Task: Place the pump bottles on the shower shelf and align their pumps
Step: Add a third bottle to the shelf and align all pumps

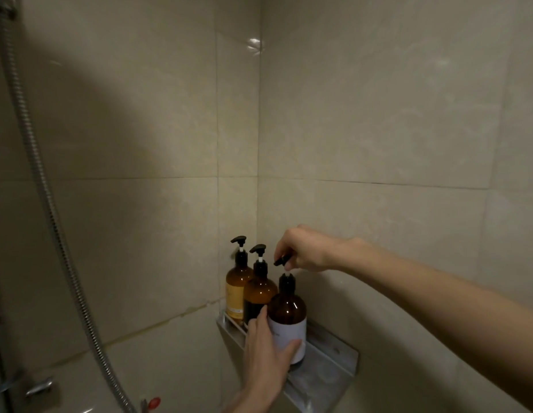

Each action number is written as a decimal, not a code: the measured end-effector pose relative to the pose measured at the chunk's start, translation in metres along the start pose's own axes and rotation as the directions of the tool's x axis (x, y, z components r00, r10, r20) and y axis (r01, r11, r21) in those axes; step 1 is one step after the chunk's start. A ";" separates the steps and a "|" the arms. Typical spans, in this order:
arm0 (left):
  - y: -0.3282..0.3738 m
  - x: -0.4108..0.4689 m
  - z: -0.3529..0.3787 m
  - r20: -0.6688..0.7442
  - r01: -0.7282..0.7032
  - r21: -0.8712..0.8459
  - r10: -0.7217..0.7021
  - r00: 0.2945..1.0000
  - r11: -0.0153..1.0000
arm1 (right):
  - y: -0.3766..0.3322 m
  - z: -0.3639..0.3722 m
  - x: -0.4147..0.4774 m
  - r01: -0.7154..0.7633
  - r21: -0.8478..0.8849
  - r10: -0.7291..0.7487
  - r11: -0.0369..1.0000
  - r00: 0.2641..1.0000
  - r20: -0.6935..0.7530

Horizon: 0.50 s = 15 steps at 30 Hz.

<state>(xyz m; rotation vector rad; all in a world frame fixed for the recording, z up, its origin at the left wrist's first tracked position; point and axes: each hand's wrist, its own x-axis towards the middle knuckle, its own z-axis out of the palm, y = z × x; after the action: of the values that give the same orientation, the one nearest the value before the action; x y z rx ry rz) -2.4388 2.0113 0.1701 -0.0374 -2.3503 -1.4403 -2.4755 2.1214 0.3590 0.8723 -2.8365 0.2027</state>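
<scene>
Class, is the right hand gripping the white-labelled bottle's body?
No, the right hand pinches the pump; the left hand holds the white-labelled bottle.

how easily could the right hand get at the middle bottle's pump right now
Likely yes: the right hand pinches the nearest bottle's pump, and the middle bottle's pump stands uncovered just left of it.

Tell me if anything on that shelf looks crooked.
On the nearest bottle, the pump, pinched by the right hand, tips downward at its spout, while the other two pumps sit level. The left hand grips that bottle. Nothing looks spilled.
</scene>
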 end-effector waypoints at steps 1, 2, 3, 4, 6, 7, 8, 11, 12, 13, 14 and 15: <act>0.001 0.000 0.000 0.004 -0.006 0.015 0.006 1.000 1.000 | 0.000 0.000 0.000 0.003 0.006 -0.003 1.000 1.000 -0.006; 0.003 0.000 0.000 0.003 -0.002 0.032 0.002 1.000 0.999 | -0.001 0.001 0.000 0.006 0.012 -0.006 1.000 1.000 -0.011; 0.004 0.000 0.000 -0.004 0.009 0.055 -0.009 1.000 0.998 | -0.001 0.001 -0.001 0.009 0.017 -0.009 1.000 1.000 -0.014; 0.007 0.000 0.000 -0.017 0.023 0.084 -0.022 1.000 0.996 | 0.000 0.001 -0.001 0.012 0.023 -0.011 1.000 1.000 -0.015; 0.011 -0.002 0.002 -0.045 0.047 0.160 -0.040 0.998 0.986 | 0.001 0.000 -0.001 0.017 0.030 -0.017 0.999 1.000 -0.018; 0.012 -0.003 0.004 -0.061 0.058 0.190 -0.047 0.997 0.980 | 0.002 0.000 -0.001 0.019 0.035 -0.018 0.999 1.000 -0.020; 0.013 -0.004 0.006 -0.079 0.067 0.206 -0.052 0.996 0.976 | 0.003 0.000 -0.001 0.018 0.045 -0.017 0.999 1.000 -0.024; 0.012 -0.005 0.011 -0.113 0.080 0.193 -0.059 0.992 0.978 | 0.005 0.003 -0.001 0.016 0.082 -0.013 0.997 0.999 -0.040; 0.010 -0.005 0.011 -0.110 0.080 0.173 -0.061 0.992 0.982 | 0.005 0.005 -0.001 0.017 0.084 -0.014 0.996 0.999 -0.040; 0.007 -0.004 0.012 -0.099 0.070 0.154 -0.055 0.994 0.986 | 0.004 0.005 -0.001 0.019 0.086 -0.015 0.996 0.999 -0.039; 0.004 -0.003 0.012 -0.088 0.050 0.136 -0.038 0.995 0.989 | 0.003 0.005 -0.001 0.017 0.088 -0.014 0.996 0.999 -0.036; 0.000 -0.002 0.012 -0.075 0.031 0.120 -0.022 0.997 0.992 | 0.002 0.004 0.000 0.009 0.088 -0.006 0.996 0.999 -0.036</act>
<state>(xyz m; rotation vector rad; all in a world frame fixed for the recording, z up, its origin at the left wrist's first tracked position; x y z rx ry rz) -2.4403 2.0226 0.1647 0.0778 -2.3814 -1.2858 -2.4772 2.1228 0.3547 0.8871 -2.8100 0.3415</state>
